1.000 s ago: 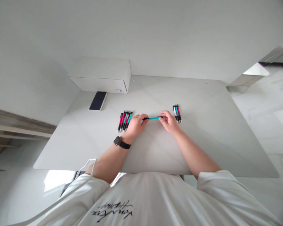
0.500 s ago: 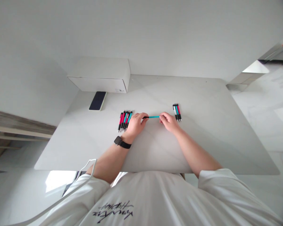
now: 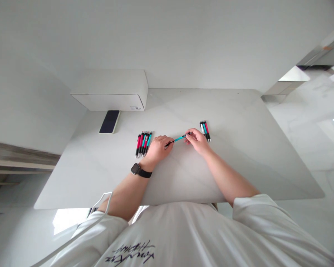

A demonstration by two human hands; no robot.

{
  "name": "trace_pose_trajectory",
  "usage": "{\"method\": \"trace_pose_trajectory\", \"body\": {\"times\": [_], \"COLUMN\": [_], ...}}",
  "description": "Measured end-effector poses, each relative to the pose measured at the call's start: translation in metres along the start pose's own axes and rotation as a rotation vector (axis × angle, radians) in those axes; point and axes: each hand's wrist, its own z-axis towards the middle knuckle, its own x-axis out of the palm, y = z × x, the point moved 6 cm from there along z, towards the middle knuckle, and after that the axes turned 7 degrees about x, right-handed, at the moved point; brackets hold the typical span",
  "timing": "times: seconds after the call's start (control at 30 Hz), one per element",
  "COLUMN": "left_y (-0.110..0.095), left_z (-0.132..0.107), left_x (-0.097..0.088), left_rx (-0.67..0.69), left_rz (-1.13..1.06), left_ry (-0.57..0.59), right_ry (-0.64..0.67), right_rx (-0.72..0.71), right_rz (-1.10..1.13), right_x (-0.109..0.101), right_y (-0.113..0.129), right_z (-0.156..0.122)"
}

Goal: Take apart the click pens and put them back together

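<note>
A teal pen (image 3: pixel 179 138) with black ends spans the space between my hands, slanting up toward the right. My left hand (image 3: pixel 159 149) pinches its black grip end. At the other end, the fingers of my right hand (image 3: pixel 197 141) are closed on the black clip end. Just left of my left hand lies a row of several red and teal pens (image 3: pixel 142 144) with black grips. Beyond my right hand is a small group of pens (image 3: pixel 205 130) in white, teal and red, side by side, their lower ends close to my fingers.
A long white box (image 3: pixel 108 102) stands at the back left against the wall. In front of it a dark-screened phone (image 3: pixel 110 121) lies on the pale table (image 3: pixel 239 155). A white cable (image 3: pixel 80 234) runs by my left arm.
The teal pen has gone from nearly level to slanted, its right end higher. My right fingers have shifted, so its black clip end now shows. The view has moved slightly.
</note>
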Motion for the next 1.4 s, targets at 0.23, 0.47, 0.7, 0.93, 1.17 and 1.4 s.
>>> {"method": "trace_pose_trajectory", "body": {"times": [0.23, 0.47, 0.7, 0.93, 1.17, 1.4], "left_y": [-0.004, 0.002, 0.004, 0.002, 0.001, 0.001], "left_z": [0.0, -0.002, -0.003, -0.002, -0.002, -0.002], "left_x": [0.004, -0.002, -0.011, -0.01, -0.012, -0.011], "left_rx": [-0.001, -0.096, -0.14, -0.114, -0.111, -0.121], "left_rz": [-0.125, -0.185, -0.203, -0.199, -0.188, -0.182], "left_ry": [0.064, 0.002, -0.088, -0.078, -0.085, -0.08], "right_ry": [-0.105, -0.212, -0.294, -0.293, -0.307, -0.409], "right_rx": [0.018, 0.002, 0.001, -0.009, -0.042, -0.123], "right_rz": [0.191, 0.318, 0.013, -0.224, -0.211, -0.272], "right_x": [-0.014, -0.039, -0.046, -0.039, -0.043, -0.059], "right_y": [0.0, -0.005, -0.018, -0.012, -0.008, 0.009], "right_z": [0.005, 0.011, 0.018, 0.01, 0.012, 0.007]}}
